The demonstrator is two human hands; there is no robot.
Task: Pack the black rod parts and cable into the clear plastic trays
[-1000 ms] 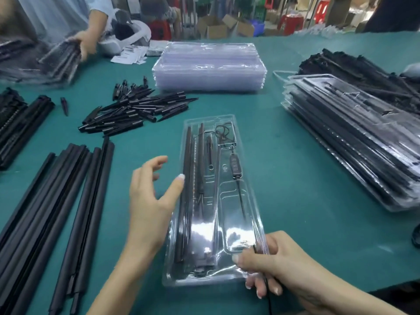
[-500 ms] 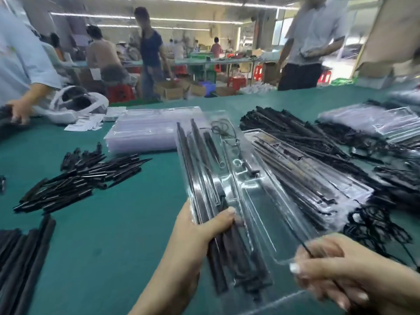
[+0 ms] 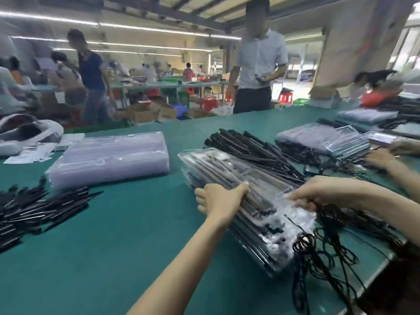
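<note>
Both hands held the filled clear plastic tray of black rods (image 3: 247, 198) on the stack of packed trays (image 3: 279, 253), the left hand (image 3: 219, 197) gripping its near-left edge and the right hand (image 3: 318, 192) pinching its right edge, seemingly to square it.

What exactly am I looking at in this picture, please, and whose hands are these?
There is no machine: the view comes from a camera worn on a worker's head, looking down at their own two hands. The left hand and the right hand both grip a filled clear tray, on a stack of packed trays. On the green table lie a stack of empty clear trays, short black rod parts at the left, and loose black cables at the right. Other people work behind.
</note>
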